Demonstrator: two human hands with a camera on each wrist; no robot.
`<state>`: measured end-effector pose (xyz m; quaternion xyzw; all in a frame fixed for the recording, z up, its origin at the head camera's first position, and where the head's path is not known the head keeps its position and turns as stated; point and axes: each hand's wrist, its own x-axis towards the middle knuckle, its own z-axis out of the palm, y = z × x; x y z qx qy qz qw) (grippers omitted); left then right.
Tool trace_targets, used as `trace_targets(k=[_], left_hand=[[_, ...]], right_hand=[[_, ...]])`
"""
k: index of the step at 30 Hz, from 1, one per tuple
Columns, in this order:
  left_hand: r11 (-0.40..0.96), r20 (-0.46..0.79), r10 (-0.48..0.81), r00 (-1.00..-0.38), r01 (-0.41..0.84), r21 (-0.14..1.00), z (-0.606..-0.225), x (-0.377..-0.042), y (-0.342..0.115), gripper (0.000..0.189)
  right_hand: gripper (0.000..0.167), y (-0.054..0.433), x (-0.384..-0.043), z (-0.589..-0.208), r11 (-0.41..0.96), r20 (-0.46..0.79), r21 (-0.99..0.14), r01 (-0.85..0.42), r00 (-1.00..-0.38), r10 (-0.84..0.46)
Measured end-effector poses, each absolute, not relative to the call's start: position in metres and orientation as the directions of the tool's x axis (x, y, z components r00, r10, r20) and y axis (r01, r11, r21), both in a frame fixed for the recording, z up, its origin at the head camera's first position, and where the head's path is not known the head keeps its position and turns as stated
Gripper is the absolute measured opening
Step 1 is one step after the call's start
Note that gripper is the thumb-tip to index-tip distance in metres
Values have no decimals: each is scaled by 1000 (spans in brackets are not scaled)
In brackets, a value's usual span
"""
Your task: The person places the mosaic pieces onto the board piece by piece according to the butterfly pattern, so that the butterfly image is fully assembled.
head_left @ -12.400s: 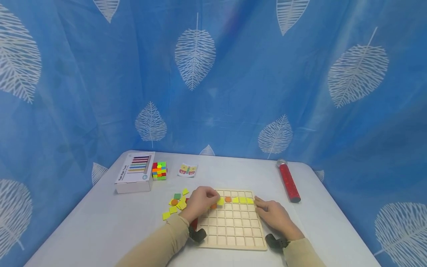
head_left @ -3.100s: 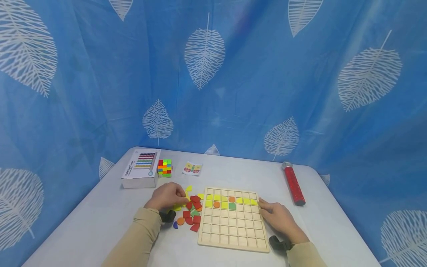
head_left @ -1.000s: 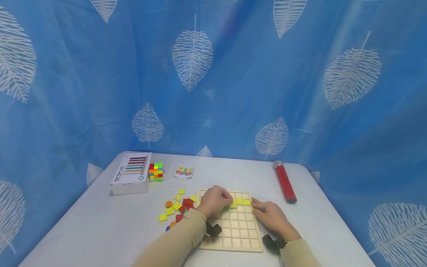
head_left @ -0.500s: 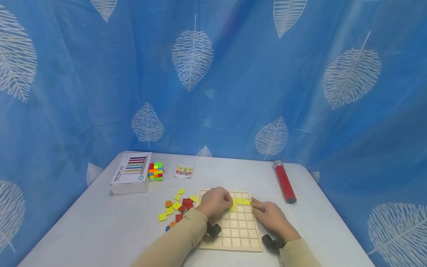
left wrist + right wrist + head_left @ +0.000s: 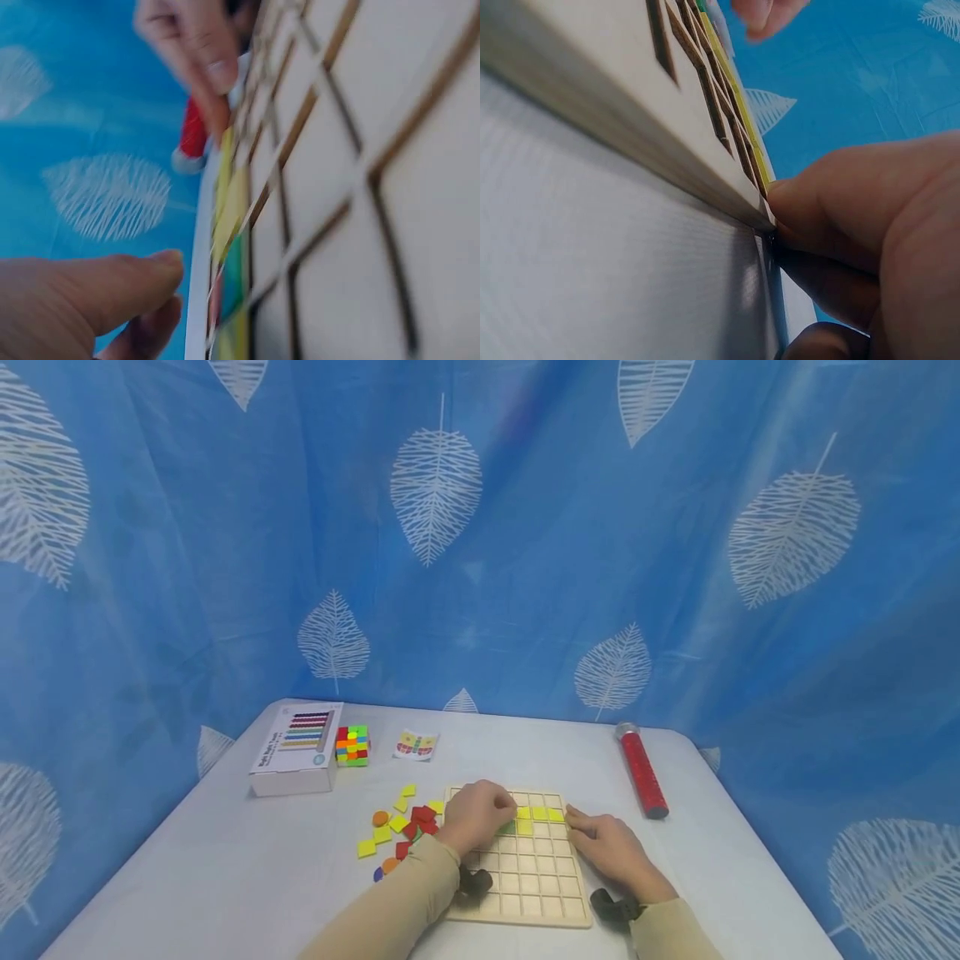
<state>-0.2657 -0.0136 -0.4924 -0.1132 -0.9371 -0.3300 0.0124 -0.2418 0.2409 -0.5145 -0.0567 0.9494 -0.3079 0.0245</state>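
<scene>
A wooden grid board (image 5: pixel 530 883) lies on the table with coloured tiles in its upper rows. My left hand (image 5: pixel 477 814) hovers over its upper left part. In the left wrist view the thumb (image 5: pixel 127 289) is stretched out, with no tile visible between it and the fingers. Just right of that hand, a yellow tile (image 5: pixel 525 828) sits below the yellow top row, beside a green tile (image 5: pixel 508 828) partly covered by the hand. My right hand (image 5: pixel 615 852) grips the board's right edge; its thumb and fingers meet at the rim in the right wrist view.
Loose yellow, red, orange and blue tiles lie left of the board, including an orange disc (image 5: pixel 381 818). Farther back are a white box (image 5: pixel 296 752), a puzzle cube (image 5: pixel 352 746) and a butterfly picture card (image 5: pixel 416 745). A red microphone (image 5: pixel 642 772) lies at the back right.
Since a second ago my left hand has let go of the yellow tile in the second row and drawn slightly left. Earlier it was among the loose tiles. The right hand stays at the edge.
</scene>
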Motion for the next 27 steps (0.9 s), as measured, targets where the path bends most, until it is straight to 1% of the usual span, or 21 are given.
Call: trace_targets(k=[3,7,11,14,18,23,27], left_hand=[[705,90,127,-988,154,692,-490,-266,-42,8],[647,45,25,-999,51,761,-487,-261,-97,13],[598,-12,-61,-998,-47,800,-489,-254,-153,17],[598,-31,-82,-996,-74,798,-494,-250,-183,22],[608,-75,-87,-993,-113,786,-502,-246,-204,30],[621,-142,-101,-985,-174,764,-511,-244,-211,41],[637,-157,-95,-983,-181,749,-512,-243,-210,40]], right_hand=[[42,241,-242,-513,803,-11,-589,-95,-992,-125],[43,240,-242,-512,797,-15,-596,-95,-991,-130],[44,240,-242,-512,798,-23,-597,-88,-992,-127],[44,241,-242,-512,802,-25,-591,-85,-992,-124],[44,241,-242,-511,802,-28,-592,-80,-992,-120],[44,240,-241,-511,802,-21,-589,-98,-990,-137],[43,239,-240,-511,809,-14,-578,-107,-990,-141]])
